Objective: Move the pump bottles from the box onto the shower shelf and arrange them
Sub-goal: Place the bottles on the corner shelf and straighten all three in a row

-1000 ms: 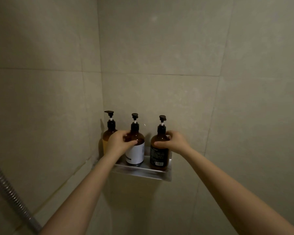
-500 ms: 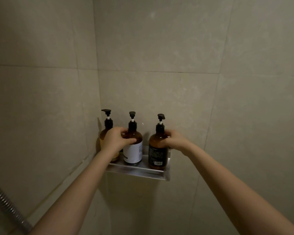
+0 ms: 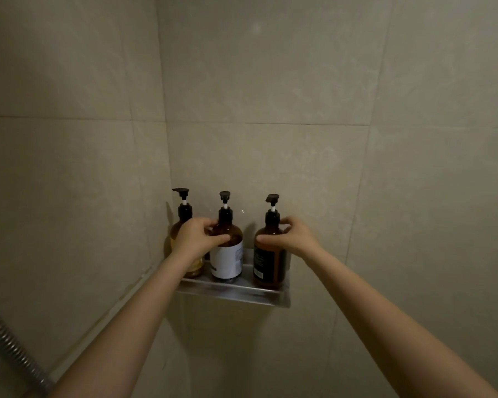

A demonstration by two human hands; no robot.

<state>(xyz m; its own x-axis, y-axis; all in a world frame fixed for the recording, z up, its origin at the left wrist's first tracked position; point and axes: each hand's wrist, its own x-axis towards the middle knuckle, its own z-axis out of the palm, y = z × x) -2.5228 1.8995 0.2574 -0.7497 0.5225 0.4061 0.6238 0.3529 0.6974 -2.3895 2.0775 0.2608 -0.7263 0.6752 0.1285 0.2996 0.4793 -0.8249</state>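
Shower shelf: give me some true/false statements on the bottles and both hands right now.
1. The left bottle, middle bottle and right bottle all stand upright on the shelf. True.
2. The left hand grips the middle bottle's shoulder. True.
3. The right hand hangs clear of every bottle. False: it grips the right bottle's shoulder.
4. The middle bottle wears a dark label. False: its label is white; the right bottle's is dark.

A single wide-angle view, worn on the head, faces forward and slightly down into the tiled shower corner point(image 3: 167, 139). The shelf point(image 3: 233, 294) sits just below centre, near enough for both outstretched forearms point(image 3: 127, 326), entering from the near edge, to reach.
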